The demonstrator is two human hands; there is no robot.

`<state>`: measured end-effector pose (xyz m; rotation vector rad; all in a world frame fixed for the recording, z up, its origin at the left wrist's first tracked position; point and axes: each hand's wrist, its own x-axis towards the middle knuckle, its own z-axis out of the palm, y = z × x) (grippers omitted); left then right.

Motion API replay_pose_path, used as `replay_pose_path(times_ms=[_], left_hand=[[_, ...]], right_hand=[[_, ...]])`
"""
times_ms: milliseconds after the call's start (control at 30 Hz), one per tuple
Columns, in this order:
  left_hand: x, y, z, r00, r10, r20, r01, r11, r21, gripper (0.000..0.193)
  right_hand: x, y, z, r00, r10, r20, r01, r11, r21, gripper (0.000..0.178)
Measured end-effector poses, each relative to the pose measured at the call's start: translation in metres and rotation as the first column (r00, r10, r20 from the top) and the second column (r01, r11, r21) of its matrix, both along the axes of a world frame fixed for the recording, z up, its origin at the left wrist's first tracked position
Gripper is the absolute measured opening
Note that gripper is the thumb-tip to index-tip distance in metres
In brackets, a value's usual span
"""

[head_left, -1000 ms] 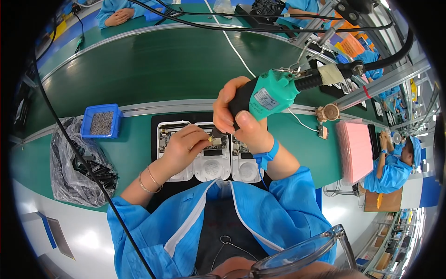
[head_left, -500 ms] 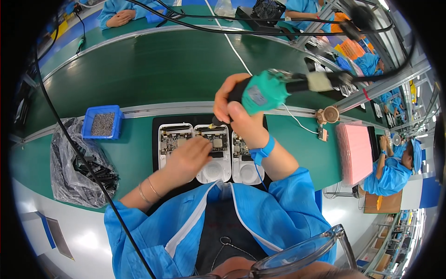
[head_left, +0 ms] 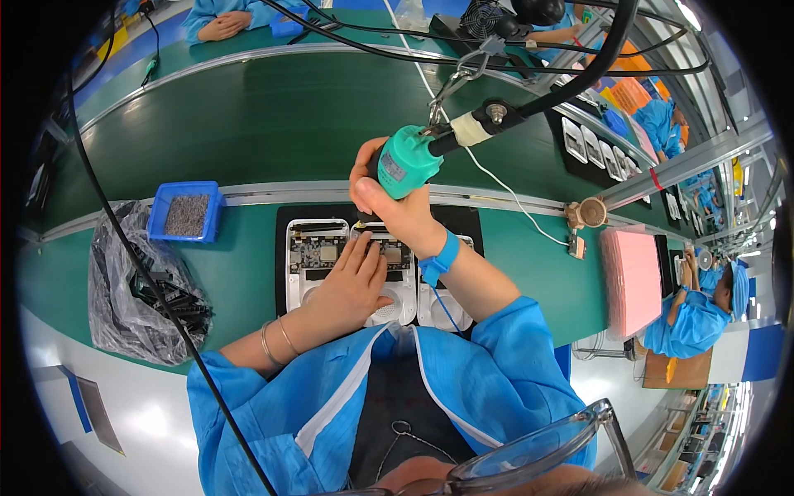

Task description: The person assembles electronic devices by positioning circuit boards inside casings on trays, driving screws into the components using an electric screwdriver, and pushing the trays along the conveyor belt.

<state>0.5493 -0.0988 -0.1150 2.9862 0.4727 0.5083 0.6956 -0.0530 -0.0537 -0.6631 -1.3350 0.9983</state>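
Observation:
My right hand (head_left: 400, 213) is wrapped round a green and black electric screwdriver (head_left: 408, 164), held upright over the middle of three white plastic housings (head_left: 406, 307). Its tip is hidden behind the hand. With fingers stretched out, my left hand (head_left: 351, 283) lies over the same housing and its circuit board (head_left: 394, 255). The left housing (head_left: 293, 283) shows another circuit board (head_left: 314, 252); my right forearm partly covers the right housing (head_left: 424, 311). All three lie side by side on a black mat (head_left: 463, 219).
A blue bin (head_left: 217, 225) of small screws and a clear plastic bag (head_left: 112, 310) of black parts are at the left. Pink sheets (head_left: 633, 281) are stacked at the right, near a small round brown device (head_left: 589, 212). Cables hang across the view; co-workers sit beyond.
My right hand and the screwdriver have moved left, over the middle housing. My left hand has shifted slightly right, its fingers now spread out on that housing.

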Motion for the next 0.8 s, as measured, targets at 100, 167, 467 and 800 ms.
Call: replay_pose_path(times_ms=[100, 167, 467, 800], left_hand=[[0.0, 0.001, -0.001, 1.0, 0.004, 0.004, -0.004, 1.0, -0.004, 0.061], [-0.001, 0.001, -0.001, 1.0, 0.004, 0.006, -0.004, 1.0, -0.01, 0.06], [-0.001, 0.001, 0.001, 1.0, -0.004, -0.014, 0.004, 1.0, -0.002, 0.059], [-0.002, 0.002, 0.004, 1.0, -0.022, 0.014, 0.022, 0.999, -0.027, 0.058]], right_hand=[[-0.001, 0.001, -0.001, 1.0, 0.003, -0.003, -0.003, 1.0, -0.016, 0.026], [-0.002, 0.001, -0.001, 1.0, 0.007, -0.008, -0.007, 1.0, -0.02, 0.026], [-0.011, 0.006, 0.001, 0.996, 0.018, 0.086, -0.009, 0.994, -0.109, 0.023], [-0.02, 0.01, 0.003, 0.981, -0.008, 0.192, 0.03, 0.993, -0.113, 0.021]])
